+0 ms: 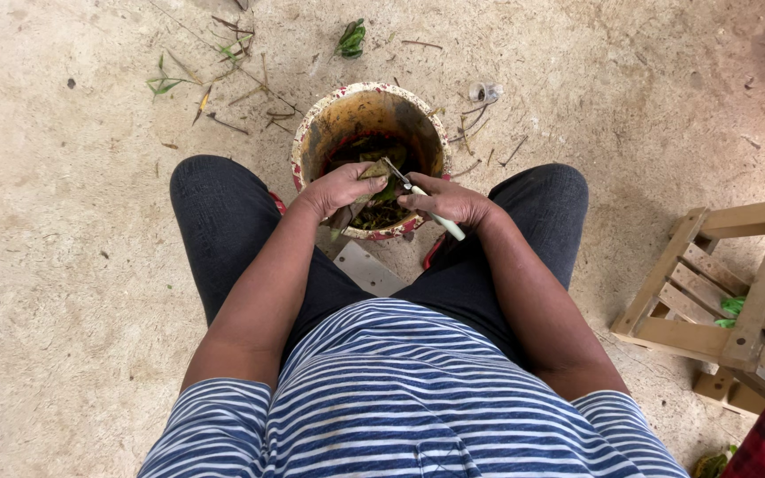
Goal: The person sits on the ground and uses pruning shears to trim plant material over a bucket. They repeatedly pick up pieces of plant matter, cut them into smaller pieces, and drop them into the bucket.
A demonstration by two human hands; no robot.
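Seated on a low perch, my striped shirt [409, 398] and dark trousers [223, 221] fill the near frame as I work over a bucket between my knees. My left hand [340, 188] is closed around a greenish-brown piece of plant matter [374, 170], holding it over the bucket's near rim. My right hand [449, 200] is clenched on a small knife [425, 205], pale handle pointing back toward me, its blade laid against the piece. The stained bucket [307, 146] already holds a dark layer of leaves and trimmings [374, 212], so I judge a fair share of the cutting done; how much raw material is left I cannot tell, since no untrimmed pile shows. Beyond the bucket, stems and green leaves [223, 71] lie scattered on the sandy ground [64, 265], with a small clear object [484, 91] just past the rim. A wooden crate [737, 292] lies tipped to my right, a bit of green between its slats.
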